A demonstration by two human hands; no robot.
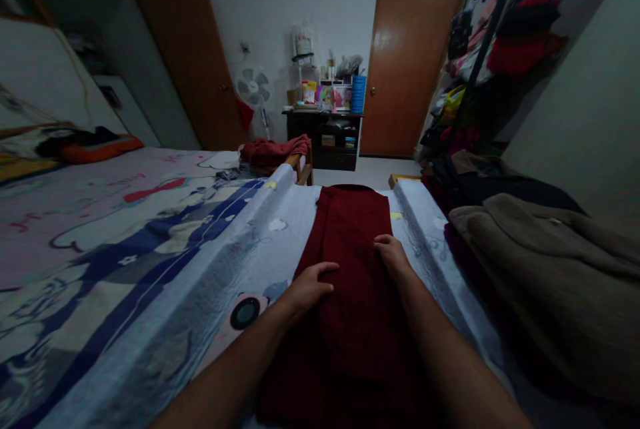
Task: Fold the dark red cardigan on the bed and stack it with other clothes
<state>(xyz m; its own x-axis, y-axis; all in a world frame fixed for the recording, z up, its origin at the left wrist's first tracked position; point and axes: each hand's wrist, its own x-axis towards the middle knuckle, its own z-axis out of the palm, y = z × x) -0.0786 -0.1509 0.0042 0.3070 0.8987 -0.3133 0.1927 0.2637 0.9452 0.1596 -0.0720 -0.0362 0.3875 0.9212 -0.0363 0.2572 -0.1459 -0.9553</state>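
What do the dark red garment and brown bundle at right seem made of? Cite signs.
Dark red garment: apparently matte cloth; it lies flat, folded, without shine.
Brown bundle: perhaps fleece or plush, dull-finished, from its thick rounded folds.

A white fan (pixel 255 87) stands left of a dark cabinet (pixel 300 127)

The head view looks forward and down over the hands (pixel 304 290).

A home bedroom, shown by pink-and-blue cartoon-printed cloth bedding (pixel 110 222) and, beyond its far edge, a white round-headed standing fan (pixel 255 87).
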